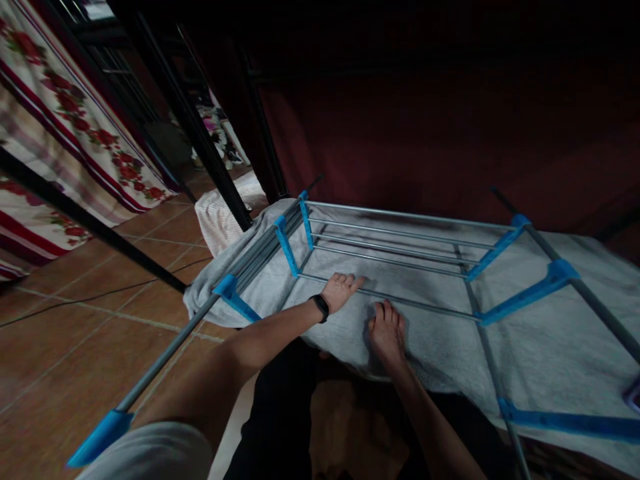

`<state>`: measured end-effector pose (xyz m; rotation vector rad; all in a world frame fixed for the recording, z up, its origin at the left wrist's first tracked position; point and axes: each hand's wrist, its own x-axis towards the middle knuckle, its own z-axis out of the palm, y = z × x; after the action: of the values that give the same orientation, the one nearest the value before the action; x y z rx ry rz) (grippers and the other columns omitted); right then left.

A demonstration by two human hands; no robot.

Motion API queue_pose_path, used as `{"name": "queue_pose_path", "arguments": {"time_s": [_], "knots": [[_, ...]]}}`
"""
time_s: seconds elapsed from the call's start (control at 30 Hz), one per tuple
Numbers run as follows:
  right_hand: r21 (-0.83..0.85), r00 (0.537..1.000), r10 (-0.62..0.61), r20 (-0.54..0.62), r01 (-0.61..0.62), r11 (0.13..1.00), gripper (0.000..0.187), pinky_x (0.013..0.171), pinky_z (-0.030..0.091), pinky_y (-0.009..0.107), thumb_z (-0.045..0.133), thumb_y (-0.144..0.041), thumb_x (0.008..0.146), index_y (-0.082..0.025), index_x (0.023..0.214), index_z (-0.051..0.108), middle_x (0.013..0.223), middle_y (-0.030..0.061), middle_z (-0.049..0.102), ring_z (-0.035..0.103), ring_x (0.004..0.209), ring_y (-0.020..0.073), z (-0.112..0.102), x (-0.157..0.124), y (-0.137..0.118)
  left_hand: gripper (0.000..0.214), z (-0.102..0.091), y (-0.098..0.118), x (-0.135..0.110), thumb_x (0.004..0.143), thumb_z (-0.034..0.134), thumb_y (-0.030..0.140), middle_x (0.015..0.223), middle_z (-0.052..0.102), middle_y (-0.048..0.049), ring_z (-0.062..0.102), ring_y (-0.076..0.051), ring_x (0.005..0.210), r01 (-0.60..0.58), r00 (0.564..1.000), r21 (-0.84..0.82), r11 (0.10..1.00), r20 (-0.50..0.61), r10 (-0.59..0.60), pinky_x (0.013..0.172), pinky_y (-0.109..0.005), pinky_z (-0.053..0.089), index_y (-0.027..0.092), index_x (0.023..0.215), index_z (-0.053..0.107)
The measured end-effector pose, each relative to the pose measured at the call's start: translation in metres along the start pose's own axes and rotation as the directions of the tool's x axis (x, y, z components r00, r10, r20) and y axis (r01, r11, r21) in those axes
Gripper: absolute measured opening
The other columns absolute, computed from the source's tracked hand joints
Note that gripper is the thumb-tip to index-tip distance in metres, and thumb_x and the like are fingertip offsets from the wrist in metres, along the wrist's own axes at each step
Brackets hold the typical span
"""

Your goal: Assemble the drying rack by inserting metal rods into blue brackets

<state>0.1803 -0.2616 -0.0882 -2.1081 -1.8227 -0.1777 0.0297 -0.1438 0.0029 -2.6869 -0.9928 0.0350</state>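
Observation:
A drying rack with metal rods [390, 255] and blue plastic brackets [525, 291] stands over a grey cloth [340, 333]. My left hand [341, 292], with a black band on its wrist, lies across the front rod, palm down. Its fingers are stretched out, and the thumb side points right along the rod. Just below that rod, my right hand [387, 330] rests on the grey cloth with its fingers curled in. What is under its fingertips, if anything, is hidden. The two hands are a short way apart.
Long grey side tubes [170, 353] slope toward me on both sides, the left one ending in a blue foot [103, 437]. Dark posts [200, 133] and a dark red panel [425, 147] stand behind. Floral curtains [75, 127] hang at left above a tiled floor [75, 333] with a cable.

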Motion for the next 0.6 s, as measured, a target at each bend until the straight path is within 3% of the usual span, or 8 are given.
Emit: {"name": "queue_pose_path", "arguments": {"time_s": [0.1,0.2,0.33,0.4,0.5,0.57,0.6], "knots": [[-0.011,1.000,0.005,0.001,-0.005,1.000,0.043,0.105,0.034,0.044,0.044,-0.021,0.095,-0.011,0.136,0.054,0.144,0.0189,0.053,0.051,0.122,0.0300,0.000,0.000,0.000,0.043,-0.038,-0.015,0.009,0.095,0.039,0.010,0.115,0.066,-0.0152,0.064,-0.025,0.097,-0.047,0.999,0.011,0.999,0.006,0.047,0.084,-0.040,0.046,0.016,0.134,0.058],[-0.017,1.000,0.006,-0.008,-0.006,1.000,0.043,0.103,0.035,0.043,0.043,-0.022,0.095,-0.011,0.136,0.054,0.142,0.0192,0.053,0.051,0.120,0.0294,0.000,0.000,-0.001,0.028,-0.097,-0.039,0.020,0.094,0.042,0.013,0.096,0.069,-0.0164,0.065,-0.024,0.086,-0.110,0.993,0.022,0.994,-0.049,0.111,0.078,-0.037,0.045,0.010,0.102,0.069],[-0.022,1.000,-0.016,-0.027,0.015,1.000,0.044,0.102,0.035,0.043,0.044,-0.022,0.095,-0.010,0.136,0.053,0.143,0.0197,0.052,0.051,0.119,0.0299,0.001,-0.001,0.000,0.034,-0.185,-0.091,0.034,0.099,0.035,0.020,0.094,0.070,-0.0150,0.066,-0.025,0.089,-0.019,0.971,0.148,0.989,-0.232,0.053,0.079,-0.037,0.043,0.011,0.104,0.067],[-0.029,0.999,-0.021,-0.035,0.020,0.999,0.044,0.102,0.035,0.044,0.044,-0.022,0.095,-0.010,0.136,0.053,0.144,0.0200,0.051,0.051,0.119,0.0303,0.002,-0.001,0.000,0.034,-0.214,-0.125,0.035,0.100,0.037,0.028,0.098,0.070,-0.0139,0.065,-0.025,0.092,0.140,0.947,0.151,0.979,-0.310,-0.088,0.079,-0.034,0.042,0.011,0.105,0.067],[-0.027,0.999,-0.020,-0.032,0.019,0.999,0.044,0.102,0.035,0.044,0.043,-0.022,0.095,-0.011,0.136,0.053,0.143,0.0192,0.053,0.052,0.117,0.0297,0.001,-0.002,0.000,0.036,-0.221,-0.178,0.020,0.100,0.043,0.037,0.099,0.069,-0.0095,0.064,-0.020,0.095,0.416,0.873,0.029,0.909,-0.291,-0.390,0.080,-0.027,0.041,0.009,0.102,0.066],[-0.023,1.000,-0.011,-0.020,0.010,1.000,0.044,0.103,0.034,0.044,0.044,-0.022,0.094,-0.012,0.135,0.054,0.142,0.0186,0.054,0.052,0.117,0.0295,0.001,-0.001,0.000,0.041,-0.204,-0.206,-0.003,0.102,0.041,0.032,0.096,0.065,-0.0059,0.061,-0.016,0.099,0.539,0.823,-0.040,0.842,-0.188,-0.536,0.085,-0.027,0.038,-0.004,0.105,0.060],[-0.022,1.000,-0.003,-0.014,0.002,1.000,0.044,0.104,0.034,0.044,0.045,-0.022,0.093,-0.013,0.135,0.055,0.142,0.0184,0.055,0.052,0.118,0.0297,0.002,-0.001,0.000,0.040,-0.192,-0.216,-0.017,0.102,0.042,0.032,0.093,0.064,-0.0040,0.060,-0.016,0.100,0.597,0.787,-0.082,0.798,-0.133,-0.602,0.086,-0.028,0.038,-0.005,0.105,0.059]]}}
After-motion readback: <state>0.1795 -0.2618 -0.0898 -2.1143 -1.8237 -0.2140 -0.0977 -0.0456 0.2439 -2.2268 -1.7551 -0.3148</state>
